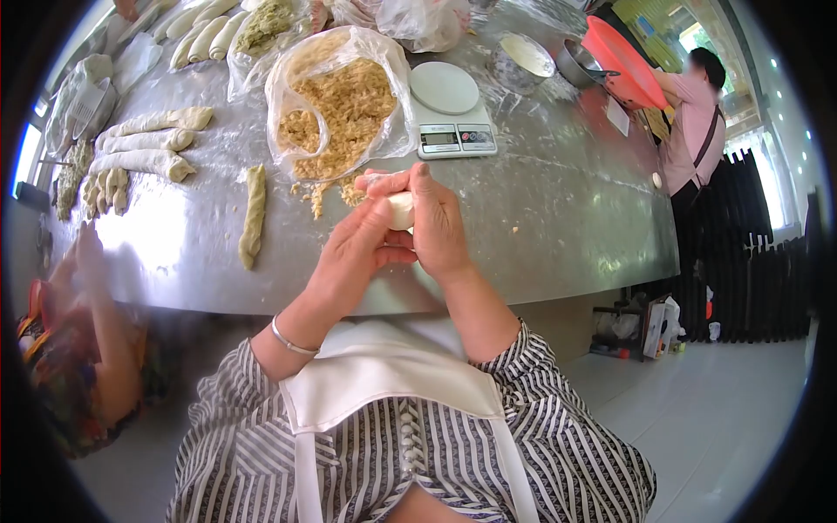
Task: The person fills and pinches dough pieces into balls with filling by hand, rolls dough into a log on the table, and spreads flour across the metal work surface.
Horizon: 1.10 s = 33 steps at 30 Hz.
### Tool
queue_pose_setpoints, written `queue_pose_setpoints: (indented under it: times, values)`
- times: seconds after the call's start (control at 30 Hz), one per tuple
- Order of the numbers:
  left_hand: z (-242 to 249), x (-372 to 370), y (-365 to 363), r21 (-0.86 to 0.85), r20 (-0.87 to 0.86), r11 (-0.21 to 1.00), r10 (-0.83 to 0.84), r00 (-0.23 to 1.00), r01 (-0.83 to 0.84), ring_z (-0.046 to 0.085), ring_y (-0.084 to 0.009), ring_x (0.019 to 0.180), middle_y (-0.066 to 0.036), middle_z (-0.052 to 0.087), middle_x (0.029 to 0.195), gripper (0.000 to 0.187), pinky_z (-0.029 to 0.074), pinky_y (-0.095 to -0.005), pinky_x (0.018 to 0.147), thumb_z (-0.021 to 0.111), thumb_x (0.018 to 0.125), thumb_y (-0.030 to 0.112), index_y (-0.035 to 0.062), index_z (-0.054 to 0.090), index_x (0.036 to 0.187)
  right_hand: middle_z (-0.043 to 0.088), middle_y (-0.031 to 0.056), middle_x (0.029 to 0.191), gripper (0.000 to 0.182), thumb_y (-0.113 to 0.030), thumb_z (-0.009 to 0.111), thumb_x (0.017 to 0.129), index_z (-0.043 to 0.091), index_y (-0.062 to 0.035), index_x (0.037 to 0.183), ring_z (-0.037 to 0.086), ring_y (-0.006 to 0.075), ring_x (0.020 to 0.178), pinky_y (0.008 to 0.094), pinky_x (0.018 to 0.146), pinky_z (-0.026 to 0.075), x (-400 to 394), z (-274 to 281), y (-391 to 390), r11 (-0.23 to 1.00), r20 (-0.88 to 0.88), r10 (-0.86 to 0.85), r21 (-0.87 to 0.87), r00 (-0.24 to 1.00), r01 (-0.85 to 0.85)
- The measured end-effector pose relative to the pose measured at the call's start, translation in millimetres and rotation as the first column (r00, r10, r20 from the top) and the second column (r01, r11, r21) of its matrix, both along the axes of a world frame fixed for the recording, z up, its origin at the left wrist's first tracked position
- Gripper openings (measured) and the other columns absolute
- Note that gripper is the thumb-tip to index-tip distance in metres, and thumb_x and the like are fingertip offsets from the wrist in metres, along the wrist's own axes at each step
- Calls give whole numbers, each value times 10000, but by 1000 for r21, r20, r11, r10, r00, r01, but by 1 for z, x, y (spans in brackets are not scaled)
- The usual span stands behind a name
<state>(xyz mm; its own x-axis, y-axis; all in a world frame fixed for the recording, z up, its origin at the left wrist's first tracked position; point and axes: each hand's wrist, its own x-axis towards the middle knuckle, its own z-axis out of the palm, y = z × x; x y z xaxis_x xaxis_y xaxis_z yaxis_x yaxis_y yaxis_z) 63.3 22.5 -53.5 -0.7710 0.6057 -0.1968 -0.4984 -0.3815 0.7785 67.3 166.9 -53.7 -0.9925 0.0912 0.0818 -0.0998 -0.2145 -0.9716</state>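
Observation:
A small ball of white dough (400, 212) is held between my two hands, above the near part of the metal table. My left hand (353, 248) wraps its near left side, with the thumb against it. From the right, my right hand (436, 218) cups the same ball, its thumb and fingers curled round it. Just beyond my hands lies an open plastic bag of brown crumbly filling (362, 96), with some crumbs spilled at its near edge. A white kitchen scale (455, 138) stands right of the bag. One greenish dough strip (253, 216) lies to the left.
Dough rolls (144, 163) and cut pieces (106, 192) lie at the left. A co-worker's hands (87, 261) are at the left table edge. A floury bowl (523, 63), a metal pot (577, 65) and a red basin (621, 65) are back right, near another person (693, 131).

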Motion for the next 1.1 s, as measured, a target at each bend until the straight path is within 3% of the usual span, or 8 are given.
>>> queue_pose_setpoints:
  times: [0.13,0.23,0.33,0.43,0.6,0.8,0.9,1.1]
  values:
    - [-3,-7,-3,53,81,998,-21,996,17,696,-190,926,-114,673,1072,478,594,-333,836,423,1133,404,12,493,1396,732,181,1167,626,-498,372,1121,709,27,1080,682,210,1072,356,956,544,-1,7,1,980,-129,-64,180,989,87]
    - [-1,-10,1,46,68,998,-42,997,39,697,-191,936,-133,673,1099,500,592,-336,841,433,1128,412,18,463,1435,742,180,1122,560,-455,406,1123,712,5,1030,695,184,1012,341,911,551,0,0,11,949,-65,9,314,998,12]
    - [5,-12,-5,-88,15,996,-8,1000,9,692,-160,912,-126,697,1078,469,583,-309,809,446,1128,384,28,481,1432,749,89,931,540,-446,426,1123,731,-31,961,666,140,830,312,765,532,-26,6,33,906,-185,-119,382,975,183]
    - [-10,-15,-27,-338,-414,912,78,907,-233,673,-140,830,-115,709,1041,442,564,-281,767,385,1148,324,-11,491,1415,746,62,831,499,-421,443,1120,736,-62,932,656,134,721,317,682,508,-70,11,74,739,-245,-246,578,938,345]
    - [-38,-5,-76,-481,-592,729,140,794,-488,633,-78,723,-45,730,874,289,535,-232,701,506,1098,199,-14,621,1255,767,129,903,468,-438,475,1082,745,-72,967,715,342,800,446,749,530,-158,-13,132,529,-281,-336,733,899,427]
    - [-58,13,-104,-558,-697,623,7,717,-548,673,-91,750,-57,711,843,189,547,-236,687,575,1052,85,-22,649,1188,767,164,1070,509,-454,421,1078,762,-78,1111,708,381,1034,453,902,538,-217,-49,167,256,-366,-249,868,897,426]
    - [-54,8,-100,-549,-609,654,113,785,-521,672,-94,751,-65,713,849,195,541,-234,684,563,1057,85,-25,647,1195,762,151,1131,517,-436,394,1081,762,-82,1159,703,356,1101,424,956,531,-216,-35,178,481,-315,-360,744,878,464]
    - [-56,4,-100,-500,-649,679,117,752,-537,576,-58,665,-36,702,826,217,471,-213,601,514,1096,143,-8,630,1200,764,134,1155,504,-418,394,1078,767,-88,1159,711,327,1115,410,956,533,-203,-30,194,466,-283,-391,760,876,454]
